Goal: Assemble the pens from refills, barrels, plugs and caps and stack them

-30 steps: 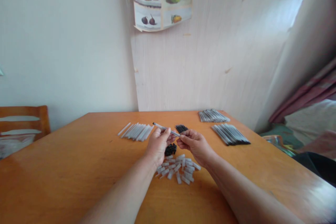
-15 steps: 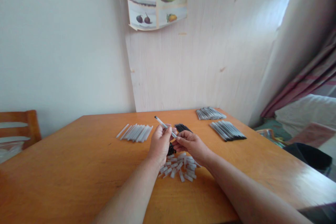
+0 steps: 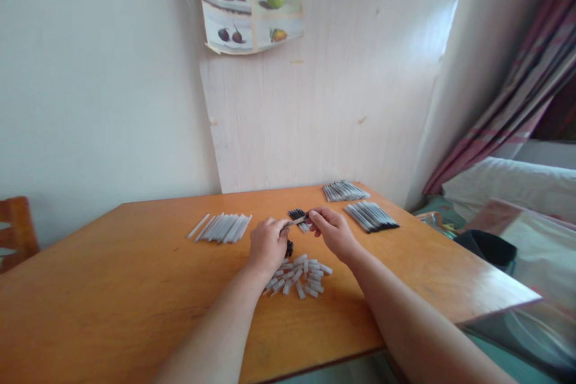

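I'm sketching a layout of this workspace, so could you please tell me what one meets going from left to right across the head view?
Wooden chair, row of white tubes, left hand, right hand, nearer bundle of black-ended pens, black container.

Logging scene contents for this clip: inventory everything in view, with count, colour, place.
Table: one, orange-brown, centre
Slim pen: one, pale with dark end, between the hands
Pale tubes: many, whitish, table left
Thin rods: several, mostly black, beyond the hands
Small black parts: pile, black, partly hidden by left hand
Short pieces: many, whitish, near side
Pens: two groups, grey, dark ends on nearer group, table right
Fruit picture sheet: one, multicoloured, wall
Chair: one, orange-brown, far left
Curtain: one, pinkish, right
Container: one, black, right
Bedding: count unclear, whitish, right
Left hand: one, on pen
Right hand: one, on pen's dark end
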Demonstrator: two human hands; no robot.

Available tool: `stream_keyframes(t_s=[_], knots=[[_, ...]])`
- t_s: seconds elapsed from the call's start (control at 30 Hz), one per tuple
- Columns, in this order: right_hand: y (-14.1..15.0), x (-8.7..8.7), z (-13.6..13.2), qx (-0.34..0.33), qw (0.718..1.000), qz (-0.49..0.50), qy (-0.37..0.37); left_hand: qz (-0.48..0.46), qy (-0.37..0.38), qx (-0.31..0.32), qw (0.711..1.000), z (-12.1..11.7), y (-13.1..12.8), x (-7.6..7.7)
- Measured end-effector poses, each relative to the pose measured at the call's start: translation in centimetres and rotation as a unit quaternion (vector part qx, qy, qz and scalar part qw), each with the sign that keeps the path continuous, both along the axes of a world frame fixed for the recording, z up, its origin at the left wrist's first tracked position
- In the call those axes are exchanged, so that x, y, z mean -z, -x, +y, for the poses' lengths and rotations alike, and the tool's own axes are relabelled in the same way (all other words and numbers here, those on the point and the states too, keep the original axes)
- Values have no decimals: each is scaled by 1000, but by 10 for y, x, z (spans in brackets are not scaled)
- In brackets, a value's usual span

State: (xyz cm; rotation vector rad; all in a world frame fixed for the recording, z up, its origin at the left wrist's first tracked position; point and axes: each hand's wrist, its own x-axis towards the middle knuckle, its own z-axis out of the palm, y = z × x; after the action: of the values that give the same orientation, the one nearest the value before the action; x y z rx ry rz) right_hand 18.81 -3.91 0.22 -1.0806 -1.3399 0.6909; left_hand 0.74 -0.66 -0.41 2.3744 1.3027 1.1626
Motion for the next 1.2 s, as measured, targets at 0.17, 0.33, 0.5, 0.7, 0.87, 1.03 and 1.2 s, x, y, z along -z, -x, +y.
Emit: stream_keyframes(t_s=[0.17, 0.33, 0.5, 0.7, 0.87, 1.03, 1.2], knots=[[-6, 6, 4, 12, 990, -137, 23, 110, -64, -47, 991, -2, 5, -1], [-9, 7, 4, 29, 971, -236, 30, 140, -100, -43, 984, -3, 5, 0], [-11, 6, 4, 24, 962, -271, 36, 129, -140, -49, 981, -1, 5, -1], [-34, -6, 5, 154, 952, -263, 32, 99, -196, -117, 969, 4, 13, -7], [-77, -18, 6, 267, 929, -252, 52, 114, -213, -131, 961, 5, 17, -8], [-130, -21, 8, 351, 889, -274, 103, 113, -211, -138, 961, 8, 16, -9], [-159, -8, -1, 400, 843, -314, 177, 107, -207, -142, 962, 13, 19, -7]])
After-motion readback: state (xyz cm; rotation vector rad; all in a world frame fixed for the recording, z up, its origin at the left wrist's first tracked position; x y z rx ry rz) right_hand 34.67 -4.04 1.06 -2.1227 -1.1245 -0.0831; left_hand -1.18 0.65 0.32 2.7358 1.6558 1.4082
